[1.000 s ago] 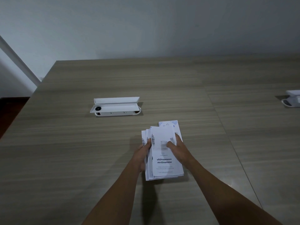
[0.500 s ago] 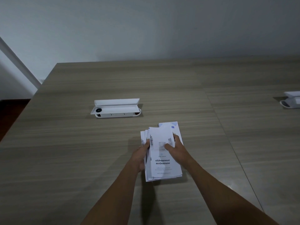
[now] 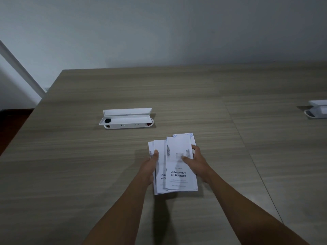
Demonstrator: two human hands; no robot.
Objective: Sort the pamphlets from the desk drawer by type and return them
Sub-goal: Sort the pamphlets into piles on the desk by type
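A stack of white pamphlets [image 3: 174, 181] with dark printed text is held just above the wooden desk [image 3: 70, 165], near its middle. My left hand [image 3: 148, 167] grips the stack's left edge, thumb on top. My right hand [image 3: 196, 163] pinches the top pamphlet [image 3: 180, 174] on its right side, thumb pressed on its face. That top pamphlet sits shifted to the right, so the one below shows on the left. At the back of the stack a pamphlet with a blue pattern [image 3: 189, 136] peeks out. The desk drawer is out of sight.
A long white desk socket box [image 3: 126, 119] with its lid open sits behind and left of the stack. A second white box [image 3: 316, 110] is at the right edge. A seam [image 3: 247, 151] runs down the desk right of my hands. The wall stands behind.
My right hand has slid the top pamphlet to the right, uncovering the text of the one beneath. My left hand has kept its hold on the stack.
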